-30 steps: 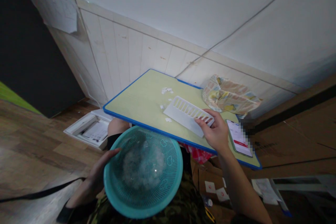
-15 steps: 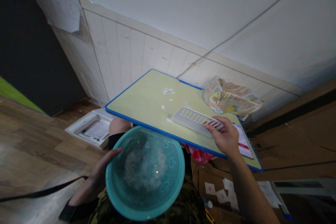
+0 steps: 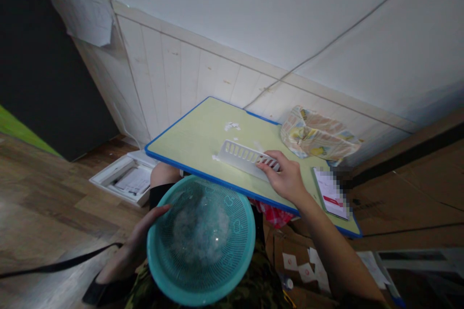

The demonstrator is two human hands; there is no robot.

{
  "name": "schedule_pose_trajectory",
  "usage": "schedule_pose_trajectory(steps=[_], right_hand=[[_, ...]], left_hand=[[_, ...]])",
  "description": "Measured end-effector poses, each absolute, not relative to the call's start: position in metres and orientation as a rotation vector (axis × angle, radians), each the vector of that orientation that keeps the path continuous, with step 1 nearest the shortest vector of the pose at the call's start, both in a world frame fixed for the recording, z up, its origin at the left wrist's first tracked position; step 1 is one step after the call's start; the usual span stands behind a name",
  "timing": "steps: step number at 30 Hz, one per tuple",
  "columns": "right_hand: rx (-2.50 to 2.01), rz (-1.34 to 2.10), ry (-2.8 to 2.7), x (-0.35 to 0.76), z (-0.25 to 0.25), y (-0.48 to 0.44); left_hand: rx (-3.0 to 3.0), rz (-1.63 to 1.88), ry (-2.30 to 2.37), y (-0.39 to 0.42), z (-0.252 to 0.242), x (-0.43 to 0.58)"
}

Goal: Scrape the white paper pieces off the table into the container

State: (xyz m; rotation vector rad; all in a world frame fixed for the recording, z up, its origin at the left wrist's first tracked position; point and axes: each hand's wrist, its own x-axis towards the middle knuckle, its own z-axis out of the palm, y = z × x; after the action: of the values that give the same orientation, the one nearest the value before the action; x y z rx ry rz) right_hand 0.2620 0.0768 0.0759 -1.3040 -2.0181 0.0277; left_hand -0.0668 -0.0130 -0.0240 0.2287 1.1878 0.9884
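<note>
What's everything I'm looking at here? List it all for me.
table: one, yellow-green with blue edge, by the wall
slotted strip: one, white, tilted on the table
scraps: several, white, on the table
bag: one, patterned, table's far right corner
phone: one, white and red screen, table's right end
basket: one, teal, below the table's near edge
clear bits: one heap, inside the basket
tray: one, white, on the floor at left
left hand: one, holding the basket's rim
right hand: one, gripping the slotted strip
</note>
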Motion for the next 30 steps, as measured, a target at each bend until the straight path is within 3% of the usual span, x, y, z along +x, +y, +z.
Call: schedule_pose_trajectory(steps=[9,17,30], right_hand=[[-1.304,-0.157,-2.353,0.189,0.102,0.141],[-1.488,-0.209,-2.215,0.199,0.111,0.2],[-1.369,-0.123,-2.096,0.256,0.119,0.131]], left_hand=[[0.229,0.981,1.203,-0.013,-0.019,-0.067],[0.255,0.966,1.236,-0.012,-0.021,-0.067],[0.224,0.947,1.201,-0.012,-0.021,-0.067]])
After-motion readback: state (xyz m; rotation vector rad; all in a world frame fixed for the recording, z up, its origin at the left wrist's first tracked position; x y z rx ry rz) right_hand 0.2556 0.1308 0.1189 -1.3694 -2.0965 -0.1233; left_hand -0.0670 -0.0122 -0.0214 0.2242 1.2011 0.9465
